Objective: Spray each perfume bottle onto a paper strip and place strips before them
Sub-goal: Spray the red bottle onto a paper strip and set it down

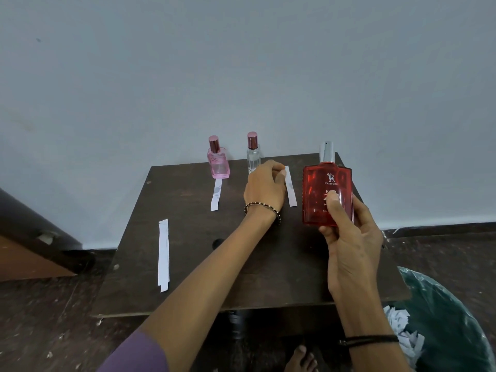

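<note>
My right hand (pixel 349 237) holds a large red perfume bottle (pixel 326 194) upright above the right side of the dark table (pixel 204 285); its silver sprayer is uncovered. My left hand (pixel 264 187) rests at the table's far middle, fingertips pinched on the upper edge of a paper strip (pixel 291 189) that lies flat left of the red bottle. A pink bottle (pixel 218 163) stands at the far edge with a damp strip (pixel 217 196) before it. A small clear bottle (pixel 253 157) stands beside it, its base hidden behind my left hand.
A stack of unused strips (pixel 163 255) lies near the table's left edge. A small dark round thing (pixel 218 242) sits mid-table. A green-lined bin (pixel 451 326) with crumpled paper stands at the right. A wall rises just behind the table.
</note>
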A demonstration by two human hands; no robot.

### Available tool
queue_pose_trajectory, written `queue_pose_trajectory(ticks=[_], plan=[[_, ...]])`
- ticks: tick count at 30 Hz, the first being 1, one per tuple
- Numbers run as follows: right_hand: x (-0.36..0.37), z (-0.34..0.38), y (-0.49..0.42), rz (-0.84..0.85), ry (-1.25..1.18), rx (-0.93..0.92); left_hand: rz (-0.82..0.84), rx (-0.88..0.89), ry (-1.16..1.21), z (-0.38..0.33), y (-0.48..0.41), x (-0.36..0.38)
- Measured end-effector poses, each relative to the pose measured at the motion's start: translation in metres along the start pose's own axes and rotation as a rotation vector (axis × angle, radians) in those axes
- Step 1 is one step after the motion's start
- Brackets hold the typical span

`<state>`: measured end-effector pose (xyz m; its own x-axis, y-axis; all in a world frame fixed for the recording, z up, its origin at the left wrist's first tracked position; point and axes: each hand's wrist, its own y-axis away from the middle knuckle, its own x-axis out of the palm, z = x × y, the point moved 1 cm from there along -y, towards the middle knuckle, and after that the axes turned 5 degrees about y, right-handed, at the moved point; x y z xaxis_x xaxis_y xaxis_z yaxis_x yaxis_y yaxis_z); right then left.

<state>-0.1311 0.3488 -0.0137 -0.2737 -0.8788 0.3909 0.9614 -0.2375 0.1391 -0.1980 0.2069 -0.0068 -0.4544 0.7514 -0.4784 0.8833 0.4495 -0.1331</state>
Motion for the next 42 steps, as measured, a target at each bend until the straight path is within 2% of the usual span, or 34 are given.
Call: queue_pose_trajectory(ticks=[4, 12, 18, 26, 37, 42], plan=[[-0.001, 0.0, -0.001, 0.002, 0.006, -0.002, 0.063, 0.128, -0.096, 0.005, 0.016, -0.012], [-0.003, -0.001, 0.001, 0.03, 0.044, -0.028, 0.181, 0.486, -0.514, 0.02, 0.058, -0.022], [0.0, 0.002, 0.003, 0.057, 0.079, -0.027, 0.227, 0.532, -0.636, 0.019, 0.056, -0.02], [0.001, 0.002, -0.003, 0.065, 0.066, 0.101, 0.292, 0.611, -0.737, 0.022, 0.052, -0.023], [0.038, 0.02, -0.058, 0.224, 0.426, -0.072, 0.33, 0.631, -0.742, 0.021, 0.043, -0.025], [0.056, 0.02, -0.098, 0.303, 0.481, -0.109, 0.328, 0.617, -0.723, 0.021, 0.042, -0.024]])
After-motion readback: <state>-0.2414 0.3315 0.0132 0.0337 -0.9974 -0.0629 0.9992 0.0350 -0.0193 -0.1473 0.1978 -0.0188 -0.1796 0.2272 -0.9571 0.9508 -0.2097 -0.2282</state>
